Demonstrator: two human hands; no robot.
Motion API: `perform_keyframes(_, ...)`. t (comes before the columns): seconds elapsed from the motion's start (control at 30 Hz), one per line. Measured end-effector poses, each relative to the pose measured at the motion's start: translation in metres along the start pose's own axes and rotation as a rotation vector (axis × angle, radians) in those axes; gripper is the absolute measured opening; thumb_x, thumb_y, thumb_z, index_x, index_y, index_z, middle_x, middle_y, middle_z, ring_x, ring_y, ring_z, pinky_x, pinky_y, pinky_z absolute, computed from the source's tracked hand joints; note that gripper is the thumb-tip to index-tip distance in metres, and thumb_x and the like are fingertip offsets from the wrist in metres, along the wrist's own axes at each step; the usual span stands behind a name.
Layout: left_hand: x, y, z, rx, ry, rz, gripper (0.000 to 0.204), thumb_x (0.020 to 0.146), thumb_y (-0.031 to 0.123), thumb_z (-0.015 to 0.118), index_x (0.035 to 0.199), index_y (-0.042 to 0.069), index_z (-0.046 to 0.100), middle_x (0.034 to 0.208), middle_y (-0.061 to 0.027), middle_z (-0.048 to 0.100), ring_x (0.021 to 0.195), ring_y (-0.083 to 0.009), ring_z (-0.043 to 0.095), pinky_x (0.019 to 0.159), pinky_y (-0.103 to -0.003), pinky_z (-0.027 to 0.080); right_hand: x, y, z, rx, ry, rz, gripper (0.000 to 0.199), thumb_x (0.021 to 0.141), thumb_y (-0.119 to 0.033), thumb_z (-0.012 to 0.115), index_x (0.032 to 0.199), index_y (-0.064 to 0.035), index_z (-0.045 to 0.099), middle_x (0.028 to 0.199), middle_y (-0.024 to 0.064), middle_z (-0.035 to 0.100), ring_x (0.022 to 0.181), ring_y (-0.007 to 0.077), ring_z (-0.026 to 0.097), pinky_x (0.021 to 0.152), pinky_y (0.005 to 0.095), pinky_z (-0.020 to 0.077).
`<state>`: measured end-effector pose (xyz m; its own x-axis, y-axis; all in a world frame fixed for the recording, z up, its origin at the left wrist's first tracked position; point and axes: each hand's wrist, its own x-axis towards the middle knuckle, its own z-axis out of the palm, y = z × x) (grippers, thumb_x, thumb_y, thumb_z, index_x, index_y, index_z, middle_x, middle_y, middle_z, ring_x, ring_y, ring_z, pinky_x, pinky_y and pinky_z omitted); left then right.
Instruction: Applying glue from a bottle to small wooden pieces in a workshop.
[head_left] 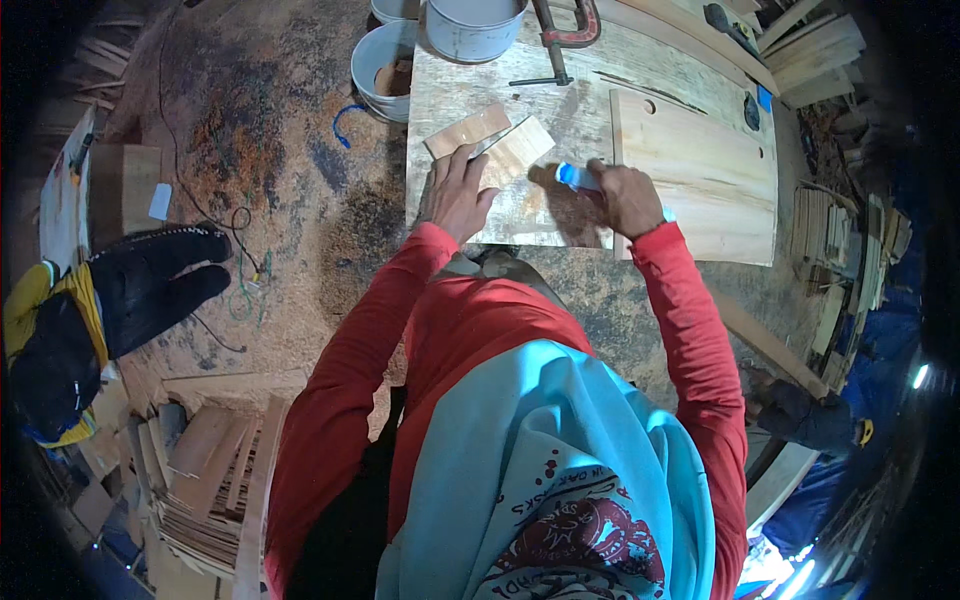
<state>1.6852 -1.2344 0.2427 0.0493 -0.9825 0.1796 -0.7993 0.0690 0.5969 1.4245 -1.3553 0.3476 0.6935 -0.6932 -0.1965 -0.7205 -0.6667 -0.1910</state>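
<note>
My left hand (pixel 459 195) lies with its fingers stretched out and spread over the near edges of two small wooden blocks. The reddish-brown block (pixel 478 128) is on the left. A paler block (pixel 524 145) sits at an angle against it. My right hand (pixel 630 199) is closed around an elongated light-blue and white object (pixel 578 177), whose kind I cannot make out. One end of it points toward the blocks, a little above the plywood table (pixel 560 215), and my fist hides its middle.
A large pale board (pixel 700 175) with holes lies on the table's right side. A red clamp (pixel 570 38) and a grey bucket (pixel 474 30) stand at the back. Another bucket (pixel 385 70) is beside the table's left edge. Stacked wood (pixel 205 480) is at lower left; a person (pixel 90 320) is at far left.
</note>
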Motion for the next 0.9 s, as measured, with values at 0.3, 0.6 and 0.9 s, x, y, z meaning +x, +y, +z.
perform_keyframes(0.3, -0.017, -0.032, 0.002, -0.297, 0.264, -0.152, 0.048, 0.087, 0.011, 0.072, 0.132, 0.002, 0.059, 0.133, -0.0191, 0.058, 0.124, -0.0394, 0.055, 0.107, -0.044, 0.045, 0.078, -0.023, -0.016, -0.298, -0.231, -0.255, 0.028, 0.083, -0.023, 0.075, 0.105, -0.0065, 0.068, 0.084, 0.0192, 0.072, 0.078, 0.0396, 0.071, 0.068, 0.0501, 0.0557)
perform_keyframes(0.6, -0.051, 0.029, -0.034, -0.327, 0.405, -0.163, 0.030, 0.089, 0.010, 0.069, 0.118, 0.001, 0.061, 0.120, -0.0188, 0.060, 0.112, -0.0392, 0.059, 0.096, -0.046, 0.048, 0.082, -0.024, 0.007, 0.371, -0.083, 0.075, 0.031, 0.093, -0.022, 0.071, 0.112, 0.0003, 0.064, 0.085, 0.0193, 0.068, 0.081, 0.0294, 0.069, 0.072, 0.0396, 0.0536)
perform_keyframes(0.9, -0.059, 0.045, -0.058, -1.142, 0.035, -0.601, 0.045, 0.094, 0.017, 0.074, 0.128, 0.001, 0.048, 0.100, -0.0114, 0.068, 0.072, -0.0147, 0.068, 0.057, -0.028, 0.057, 0.016, -0.119, 0.089, 2.514, 0.023, 0.470, 0.047, 0.106, -0.038, 0.055, 0.135, -0.0018, 0.055, 0.129, 0.0152, 0.066, 0.120, 0.0313, 0.063, 0.110, 0.0503, 0.0444)
